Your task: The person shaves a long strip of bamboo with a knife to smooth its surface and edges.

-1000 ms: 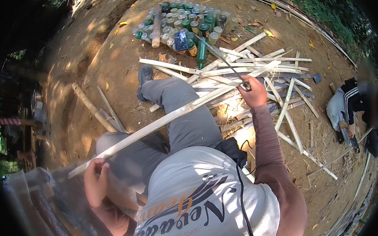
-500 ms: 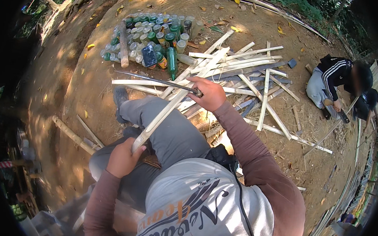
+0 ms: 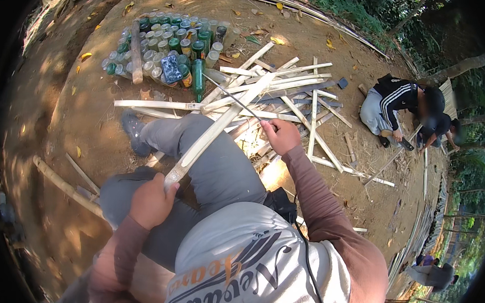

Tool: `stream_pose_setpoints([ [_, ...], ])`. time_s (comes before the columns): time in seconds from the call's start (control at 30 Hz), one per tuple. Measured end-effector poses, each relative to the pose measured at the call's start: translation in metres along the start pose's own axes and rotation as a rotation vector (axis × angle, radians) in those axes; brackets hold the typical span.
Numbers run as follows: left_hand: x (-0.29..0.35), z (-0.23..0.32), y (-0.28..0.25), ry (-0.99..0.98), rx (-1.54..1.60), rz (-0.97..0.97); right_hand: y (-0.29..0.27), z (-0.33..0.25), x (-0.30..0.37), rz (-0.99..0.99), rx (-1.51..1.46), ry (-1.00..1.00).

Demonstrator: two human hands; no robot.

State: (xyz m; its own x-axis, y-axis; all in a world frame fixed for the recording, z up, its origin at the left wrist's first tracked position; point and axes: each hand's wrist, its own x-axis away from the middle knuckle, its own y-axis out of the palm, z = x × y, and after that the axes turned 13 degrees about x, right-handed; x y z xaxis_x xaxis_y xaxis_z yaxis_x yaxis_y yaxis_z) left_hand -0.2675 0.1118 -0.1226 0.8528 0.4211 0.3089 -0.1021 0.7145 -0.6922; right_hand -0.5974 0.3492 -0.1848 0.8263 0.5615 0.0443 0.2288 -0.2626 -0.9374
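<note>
My left hand (image 3: 151,201) is closed round the near end of a long pale split bamboo strip (image 3: 213,132), which slants up and away across my bent leg. Closed as well, my right hand (image 3: 281,137) grips a knife (image 3: 233,98) with a long, narrow dark blade. The handle is mostly hidden in my fingers. The blade points to the far left and crosses over the strip; whether it touches the wood I cannot tell. Beyond both hands lies a loose pile of bamboo strips (image 3: 306,86), some pale and some grey.
Glass bottles and jars (image 3: 174,41) stand packed at the far left, with a wooden log (image 3: 136,52) and a dark blue block (image 3: 171,69) on them. A bamboo pole (image 3: 68,186) lies at left. A crouching person (image 3: 393,104) holds a blade at right; others are behind.
My right hand has moved right, away from the strip, and the blade has swung to a steeper slant. The left hand keeps its hold. The whole view has shifted slightly.
</note>
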Motion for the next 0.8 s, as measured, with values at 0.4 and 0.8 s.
stream_pose_setpoints([
  [0.4,0.027,-0.003,0.036,-0.098,-0.101,-0.023,0.074,0.035,0.035,-0.087,0.035,-0.079],
  [0.8,0.019,-0.013,0.041,-0.159,-0.033,-0.074,0.09,0.087,-0.029,-0.167,-0.139,0.271],
])
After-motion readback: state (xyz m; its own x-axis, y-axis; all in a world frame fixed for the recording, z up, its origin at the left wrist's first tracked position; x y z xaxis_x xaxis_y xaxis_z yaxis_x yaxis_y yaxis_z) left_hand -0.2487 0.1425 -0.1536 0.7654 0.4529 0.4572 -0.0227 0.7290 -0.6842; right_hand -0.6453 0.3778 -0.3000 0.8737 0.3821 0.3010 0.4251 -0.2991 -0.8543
